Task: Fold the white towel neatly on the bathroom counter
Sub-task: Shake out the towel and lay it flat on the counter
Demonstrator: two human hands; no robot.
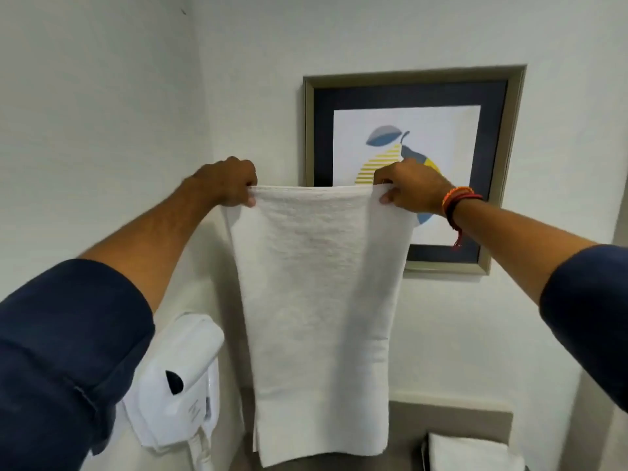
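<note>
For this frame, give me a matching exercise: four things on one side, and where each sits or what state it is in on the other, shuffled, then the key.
Things:
1. towel
2. hair dryer
3. picture
4. folded cloth

Places or states:
A. framed, on the wall behind the right hand
B. lying at the bottom right, on the counter
C. hanging in the air, pinched at its top corners by the left hand and the right hand
D. mounted on the wall at the lower left

Pairs: 1-C, 2-D, 3-A, 4-B
</note>
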